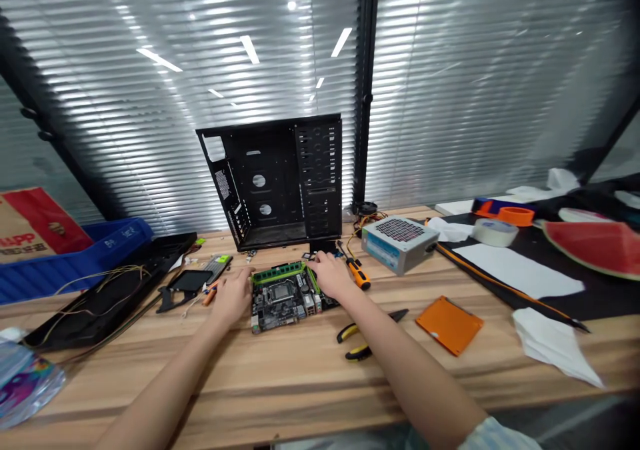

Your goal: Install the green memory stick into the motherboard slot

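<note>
While the motherboard (280,311) lies just below frame center, left hand (236,295) sits at its left edge, right hand (330,274) at its upper-right corner; can't tell if either is gripping it. Black case (280,193) stands upper center, power supply (399,240) right of center, pliers (360,353) lower center.

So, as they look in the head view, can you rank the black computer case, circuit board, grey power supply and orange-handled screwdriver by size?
1. Black computer case
2. Circuit board and grey power supply: too alike to rank
3. Orange-handled screwdriver
</note>
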Motion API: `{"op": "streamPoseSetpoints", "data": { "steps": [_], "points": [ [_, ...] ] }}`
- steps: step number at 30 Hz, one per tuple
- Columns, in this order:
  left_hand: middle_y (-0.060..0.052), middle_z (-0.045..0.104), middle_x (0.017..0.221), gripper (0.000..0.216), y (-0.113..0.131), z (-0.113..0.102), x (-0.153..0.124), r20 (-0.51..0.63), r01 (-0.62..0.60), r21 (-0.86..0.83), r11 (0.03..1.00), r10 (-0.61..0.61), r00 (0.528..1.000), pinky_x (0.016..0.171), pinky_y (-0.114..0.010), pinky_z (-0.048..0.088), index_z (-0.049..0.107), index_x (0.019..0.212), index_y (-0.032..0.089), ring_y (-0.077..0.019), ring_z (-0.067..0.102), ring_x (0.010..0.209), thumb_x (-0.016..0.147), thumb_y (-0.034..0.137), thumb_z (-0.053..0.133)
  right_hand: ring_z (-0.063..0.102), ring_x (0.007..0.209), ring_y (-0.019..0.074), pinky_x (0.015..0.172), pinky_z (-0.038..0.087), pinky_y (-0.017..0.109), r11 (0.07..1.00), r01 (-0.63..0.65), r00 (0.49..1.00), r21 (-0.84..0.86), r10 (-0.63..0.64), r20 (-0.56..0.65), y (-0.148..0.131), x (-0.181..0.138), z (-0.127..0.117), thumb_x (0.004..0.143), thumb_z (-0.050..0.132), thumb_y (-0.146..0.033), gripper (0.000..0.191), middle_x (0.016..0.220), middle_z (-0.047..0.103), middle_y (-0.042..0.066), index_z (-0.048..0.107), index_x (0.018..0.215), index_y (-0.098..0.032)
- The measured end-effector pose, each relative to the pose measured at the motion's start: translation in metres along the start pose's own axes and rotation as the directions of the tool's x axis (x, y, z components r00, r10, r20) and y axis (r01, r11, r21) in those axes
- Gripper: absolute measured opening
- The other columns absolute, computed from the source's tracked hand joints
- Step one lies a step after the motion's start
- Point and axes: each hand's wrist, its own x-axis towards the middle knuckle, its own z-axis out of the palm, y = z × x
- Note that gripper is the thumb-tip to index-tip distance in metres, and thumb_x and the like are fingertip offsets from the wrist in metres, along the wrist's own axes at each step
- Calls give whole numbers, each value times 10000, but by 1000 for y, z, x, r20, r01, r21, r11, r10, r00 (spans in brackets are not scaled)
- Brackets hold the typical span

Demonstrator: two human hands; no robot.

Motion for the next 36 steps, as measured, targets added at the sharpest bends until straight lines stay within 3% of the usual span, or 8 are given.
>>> {"op": "streamPoseSetpoints", "data": {
  "steps": [10,19,24,27,31,36],
  "points": [
    [-86,728,1106,399,-14,11,3,-67,11,-218,976,-26,997,933,-380,486,524,1251,192,-260,672,1051,882,226,376,547,1068,245,845,439,357,1000,8,1000,-9,-8,-17,3,3,8,933,396,-121,496,1209,578,107,605,1330,-334],
    [-86,714,1167,359,-8,0,7,-5,24,-88,996,-25,1000,945,-372,457,558,1210,199,-258,661,1090,889,179,398,546,1077,233,853,431,338,1000,13,1000,-20,-13,-22,1,0,6,922,404,-104,484,1205,588,90,639,1286,-319],
    [-85,715,1160,370,-2,-4,6,31,40,-12,999,-40,999,962,-368,423,571,1213,195,-245,640,1124,892,130,400,531,1121,235,875,427,338,1000,13,1000,-19,-14,-8,-2,-1,7,894,399,-74,561,1278,574,92,553,1385,-296],
    [-79,714,1163,369,-1,-5,6,31,46,-24,999,-45,998,972,-355,412,574,1213,190,-236,635,1129,891,118,407,540,1105,229,897,419,342,1000,12,999,0,-12,-40,-3,-1,6,918,371,-90,561,1264,588,91,505,1425,-288],
    [-70,711,1167,380,-4,-3,7,47,64,-65,996,-61,997,966,-348,416,564,1233,193,-230,635,1125,890,125,416,551,1089,226,901,417,341,1000,5,997,18,-3,-77,-4,-2,3,949,346,-122,496,1222,618,86,550,1377,-268],
    [-87,696,1189,376,-8,1,8,35,65,-51,997,-64,997,977,-379,402,551,1260,188,-248,620,1144,909,159,419,558,1102,226,895,421,336,999,-18,999,32,20,-49,-3,-2,3,925,365,-93,532,1250,617,73,558,1380,-289]
  ]
}}
